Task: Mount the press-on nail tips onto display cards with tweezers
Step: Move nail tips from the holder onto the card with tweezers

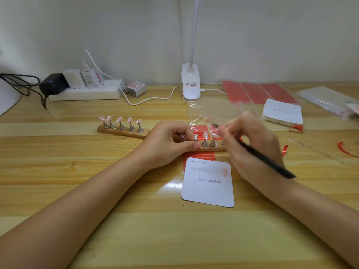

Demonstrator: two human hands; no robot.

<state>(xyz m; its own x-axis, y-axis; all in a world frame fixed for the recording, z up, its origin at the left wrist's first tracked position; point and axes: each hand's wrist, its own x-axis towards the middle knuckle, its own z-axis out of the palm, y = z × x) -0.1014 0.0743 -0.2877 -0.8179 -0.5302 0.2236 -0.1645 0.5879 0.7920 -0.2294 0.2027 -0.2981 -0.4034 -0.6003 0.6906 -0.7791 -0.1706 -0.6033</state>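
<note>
We see our left hand [171, 140] resting on the wooden counter [97, 171], its fingers [191, 135] curled and pinching the left end of a wooden stand [211, 147] that carries small metal pegs. Two of those pegs near the thumb hold pink nail tips [205, 135], upright and just beside each other. Our right hand [250, 144] is blurred by motion; its fingers grip black tweezers [258, 153], whose handle slants down to the right over the wrist while the tip points up and left above the stand. We cannot tell whether the tweezer tip holds anything.

Just in front of the stand lies a white display card [208, 189] printed "Handmade Nail", with one pink tip [224, 172] already stuck near its upper right corner. Under the card and stand lies a sheet of red adhesive strips [198, 157].

To the left sits a second stand [124, 130] with five pink tips on pegs. Farther right we see a stack of cards [282, 112], red sheets [258, 92] and clear bags [328, 101]. At the back stand a clip lamp [190, 82] and a power strip [87, 92].
</note>
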